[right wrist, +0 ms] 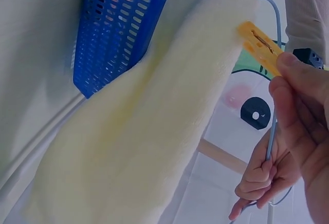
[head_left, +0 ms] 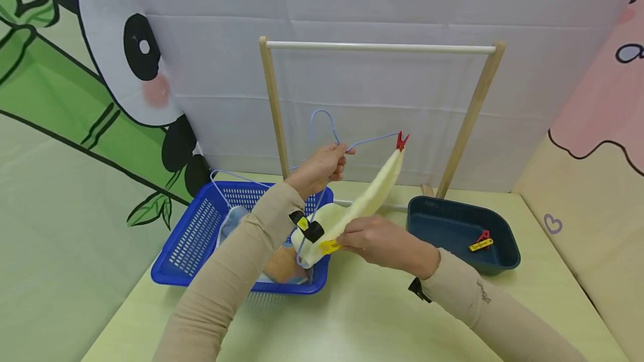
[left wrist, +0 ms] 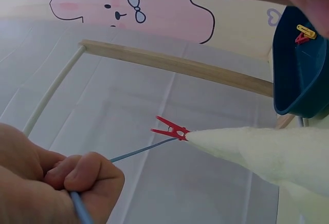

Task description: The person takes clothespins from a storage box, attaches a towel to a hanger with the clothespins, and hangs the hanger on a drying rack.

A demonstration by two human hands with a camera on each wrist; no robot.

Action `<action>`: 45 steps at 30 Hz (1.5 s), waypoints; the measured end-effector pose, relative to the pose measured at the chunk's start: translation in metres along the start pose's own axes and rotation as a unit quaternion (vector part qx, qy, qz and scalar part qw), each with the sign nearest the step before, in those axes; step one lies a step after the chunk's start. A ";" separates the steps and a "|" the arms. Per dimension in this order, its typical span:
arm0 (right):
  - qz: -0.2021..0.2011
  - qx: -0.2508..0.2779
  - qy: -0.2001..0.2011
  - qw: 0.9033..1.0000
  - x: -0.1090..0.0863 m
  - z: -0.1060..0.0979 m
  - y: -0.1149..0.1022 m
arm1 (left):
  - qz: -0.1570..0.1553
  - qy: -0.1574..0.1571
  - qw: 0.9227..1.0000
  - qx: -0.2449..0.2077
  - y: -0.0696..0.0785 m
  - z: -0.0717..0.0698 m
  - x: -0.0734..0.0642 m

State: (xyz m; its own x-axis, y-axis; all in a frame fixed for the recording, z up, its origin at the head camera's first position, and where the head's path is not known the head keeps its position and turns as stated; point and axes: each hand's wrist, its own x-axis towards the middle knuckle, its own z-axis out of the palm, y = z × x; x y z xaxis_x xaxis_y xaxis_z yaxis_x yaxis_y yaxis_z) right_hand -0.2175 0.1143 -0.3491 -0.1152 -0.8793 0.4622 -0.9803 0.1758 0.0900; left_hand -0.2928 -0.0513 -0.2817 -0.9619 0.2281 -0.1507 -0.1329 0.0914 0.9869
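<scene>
My left hand (head_left: 322, 169) grips a light blue wire hanger (head_left: 374, 139) just under its hook and holds it up before the rack. A pale yellow cloth (head_left: 374, 191) hangs along the hanger's lower side. At the hanger's right corner a red clothespin (head_left: 401, 141) clamps one gathered end of the cloth, also plain in the left wrist view. My right hand (head_left: 384, 244) pinches a yellow clothespin (right wrist: 261, 47) between thumb and fingers. The tip of that clothespin overlaps the cloth's edge near the hanger's left corner.
A blue perforated basket (head_left: 173, 282) at left holds cloths (head_left: 287, 266) and another wire hanger (head_left: 217, 186). Behind stands a wooden rack with a white rod (head_left: 377, 47). On the right, a dark teal bin (head_left: 437, 219) contains a yellow clothespin (head_left: 481, 245) and a red one.
</scene>
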 end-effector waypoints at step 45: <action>-0.042 -0.090 -0.013 0.995 0.013 0.012 -0.007 | 0.002 -0.023 0.999 -0.023 0.002 0.005 0.000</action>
State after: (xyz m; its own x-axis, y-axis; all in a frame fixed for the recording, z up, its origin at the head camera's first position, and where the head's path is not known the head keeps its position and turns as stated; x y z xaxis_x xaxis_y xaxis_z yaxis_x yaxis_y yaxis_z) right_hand -0.2137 0.0967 -0.3543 -0.0411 -0.9047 0.4241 -0.9423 0.1763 0.2846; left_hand -0.2921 -0.0464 -0.2804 -0.9504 0.2732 -0.1485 -0.1410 0.0470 0.9889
